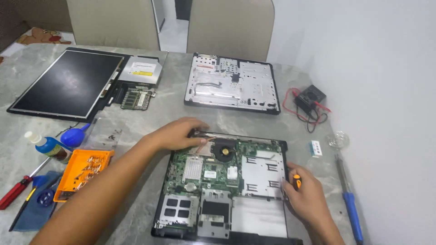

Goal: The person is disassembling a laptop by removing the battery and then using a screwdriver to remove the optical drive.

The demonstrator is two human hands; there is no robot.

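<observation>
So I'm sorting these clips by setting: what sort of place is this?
Probably a home table used as an electronics repair bench: an opened laptop base under both hands, a multimeter, a soldering iron, and dining chairs behind the marble-look table.

Under the left hand (pixel 179 134) sits a green circuit board (pixel 213 165) framed by a black laptop base (pixel 177 229), with silver metal plates (pixel 261 170) toward the right hand (pixel 306 197). That right hand grips an orange-and-black screwdriver (pixel 296 181). Left of the left forearm, an orange tray (pixel 81 174), a blue blower bulb (pixel 75 136) and a red-handled screwdriver (pixel 16 190). Everything lies on a grey marbled table (pixel 145 136). Right of the right hand, a blue-handled tool (pixel 352 218).
</observation>
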